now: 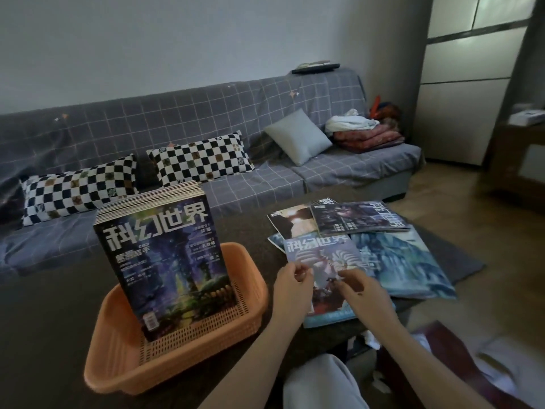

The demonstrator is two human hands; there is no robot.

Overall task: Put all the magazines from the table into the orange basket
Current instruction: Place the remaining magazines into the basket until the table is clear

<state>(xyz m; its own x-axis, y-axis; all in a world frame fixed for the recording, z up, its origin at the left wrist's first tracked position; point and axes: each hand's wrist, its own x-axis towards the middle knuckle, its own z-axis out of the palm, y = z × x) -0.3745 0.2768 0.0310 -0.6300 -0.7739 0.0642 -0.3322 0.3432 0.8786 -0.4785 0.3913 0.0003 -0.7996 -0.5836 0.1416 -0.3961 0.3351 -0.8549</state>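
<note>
An orange basket point(118, 361) sits on the dark table at the left. Several magazines point(165, 261) stand upright inside it, leaning back, a blue-purple cover facing me. To its right several magazines lie loose on the table. The nearest one point(324, 258) has a pale blue cover. My left hand point(292, 287) pinches its left edge. My right hand point(362, 290) rests on its lower right part with fingers curled at the cover. A large blue magazine point(404, 261) lies right of it, and a dark one point(356, 219) sits farther back.
A grey checked sofa point(265, 107) with checkered pillows point(200, 160) stands behind the table point(44, 320). Folded blankets point(365, 137) lie on its right end. A grey rug and wooden floor are at right. My knee point(321, 382) shows below the table edge.
</note>
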